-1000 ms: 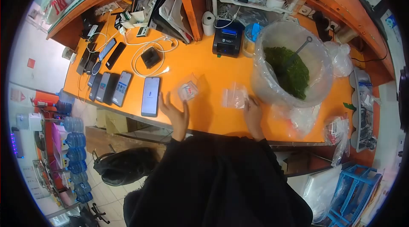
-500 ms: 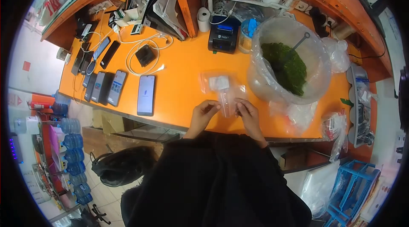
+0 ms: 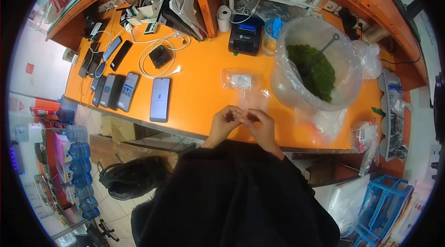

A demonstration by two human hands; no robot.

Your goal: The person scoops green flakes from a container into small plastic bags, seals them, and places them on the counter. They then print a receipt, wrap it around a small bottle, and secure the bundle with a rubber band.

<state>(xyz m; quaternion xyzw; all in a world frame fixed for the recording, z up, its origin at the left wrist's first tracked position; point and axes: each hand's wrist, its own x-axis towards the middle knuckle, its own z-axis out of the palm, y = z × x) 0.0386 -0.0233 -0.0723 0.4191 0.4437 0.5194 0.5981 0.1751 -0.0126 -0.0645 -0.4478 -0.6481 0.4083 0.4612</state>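
Note:
My left hand (image 3: 225,121) and my right hand (image 3: 260,124) meet over the near edge of the orange counter (image 3: 194,94), fingers pinched together on a small clear plastic bag (image 3: 247,109) that stands up between them. Just beyond the hands lies a pile of small clear bags with a white label (image 3: 241,80). To the right stands a large clear tub lined with plastic (image 3: 296,85), holding green leafy material (image 3: 313,71) and a dark scoop handle (image 3: 327,47).
Several phones (image 3: 160,99) lie in a row at the left with white cables (image 3: 153,47). A black receipt printer (image 3: 245,38) and paper rolls (image 3: 224,15) stand at the back. Plastic bags (image 3: 324,126) lie by the tub. A blue crate (image 3: 384,205) sits on the floor, right.
My left hand came in from the left to join the right. Both lifted one small bag off the counter and drew together at its mouth; the labelled pile now lies beyond them.

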